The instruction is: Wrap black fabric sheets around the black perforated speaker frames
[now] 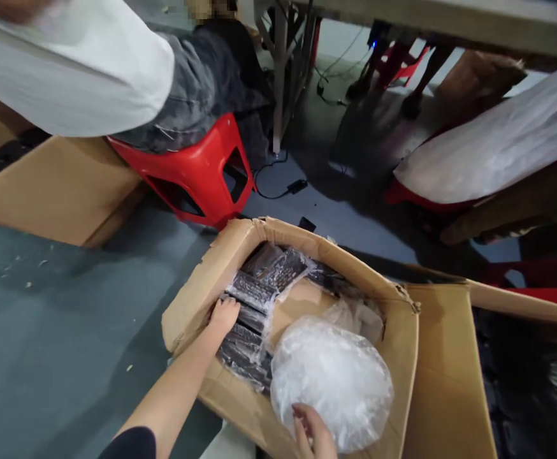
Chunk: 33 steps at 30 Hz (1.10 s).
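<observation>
An opened cardboard box point(240, 245) stands on the floor in front of me. Along its left side lie several flat black packs point(245, 341) in clear plastic wrap. My left hand point(224, 315) reaches over the box's left side, its fingers bent down around the edge of one black pack; the fingertips are partly hidden. A big, puffed clear plastic bag point(333, 379) fills the box's lower right part. At its near edge is my right hand point(313, 430), fingers loosely curled and apart from the thumb, with nothing visible between them.
A person in a white top sits on a red stool point(197, 172) at the upper left. Cardboard boxes with dark contents stand at left point(53, 191) and right point(450, 370). A cable point(297, 187) lies on the floor near a table leg point(278, 83).
</observation>
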Each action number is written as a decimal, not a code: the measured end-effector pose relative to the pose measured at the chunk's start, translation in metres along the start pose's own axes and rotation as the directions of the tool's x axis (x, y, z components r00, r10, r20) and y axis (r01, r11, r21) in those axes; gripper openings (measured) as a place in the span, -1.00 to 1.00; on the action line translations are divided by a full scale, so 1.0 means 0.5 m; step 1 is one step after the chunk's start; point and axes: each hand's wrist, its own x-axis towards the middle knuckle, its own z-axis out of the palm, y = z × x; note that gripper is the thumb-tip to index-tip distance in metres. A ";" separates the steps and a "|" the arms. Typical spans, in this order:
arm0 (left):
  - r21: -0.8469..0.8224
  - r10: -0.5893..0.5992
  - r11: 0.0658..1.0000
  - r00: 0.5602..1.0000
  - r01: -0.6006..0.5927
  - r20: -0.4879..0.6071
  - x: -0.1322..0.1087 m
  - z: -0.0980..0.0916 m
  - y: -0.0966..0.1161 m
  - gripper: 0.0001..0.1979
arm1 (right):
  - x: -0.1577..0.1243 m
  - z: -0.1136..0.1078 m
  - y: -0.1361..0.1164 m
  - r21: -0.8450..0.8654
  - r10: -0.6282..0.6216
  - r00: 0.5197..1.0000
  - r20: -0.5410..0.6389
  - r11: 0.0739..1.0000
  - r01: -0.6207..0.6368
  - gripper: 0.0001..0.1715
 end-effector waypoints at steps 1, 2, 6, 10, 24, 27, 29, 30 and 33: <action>0.011 0.033 0.999 0.999 -0.033 0.024 0.000 0.004 -0.001 -0.73 | 0.004 -0.002 -0.008 0.010 0.002 1.000 0.018 1.000 -0.002 -0.59; 0.015 0.069 0.997 0.996 -0.070 0.048 -0.001 0.005 -0.001 -0.74 | 0.007 -0.004 -0.018 0.017 0.013 0.999 0.040 1.000 -0.014 -0.58; -0.018 0.209 0.978 0.972 -0.208 0.109 -0.019 -0.009 0.000 -0.87 | 0.022 0.001 -0.069 0.075 0.087 0.992 0.095 0.993 -0.094 -0.56; -0.072 0.302 0.952 0.951 -0.297 0.072 -0.056 -0.020 0.022 -0.91 | 0.086 0.038 -0.111 0.331 0.257 0.966 0.030 0.909 -0.252 -0.46; -0.453 0.198 0.837 0.941 -0.307 -0.273 -0.179 -0.036 0.142 -0.83 | 0.190 0.023 -0.075 0.639 0.344 0.932 0.116 0.693 -0.335 -0.37; -0.666 -0.248 0.743 0.953 0.070 -0.177 -0.148 -0.043 0.142 -0.78 | 0.171 -0.004 -0.073 0.637 0.321 0.940 0.115 0.703 -0.318 -0.38; -0.735 -0.324 0.649 0.945 0.196 -0.034 -0.127 -0.041 0.147 -0.81 | 0.162 -0.016 -0.073 0.645 0.309 0.943 0.122 0.698 -0.312 -0.38; -0.746 -0.302 0.634 0.953 0.205 0.005 -0.119 -0.040 0.152 -0.82 | 0.159 -0.021 -0.073 0.653 0.309 0.943 0.123 0.690 -0.312 -0.39; -0.734 -0.262 0.660 0.965 0.163 -0.021 -0.112 -0.042 0.175 -0.74 | 0.152 -0.035 -0.068 0.687 0.343 0.934 0.099 0.656 -0.313 -0.43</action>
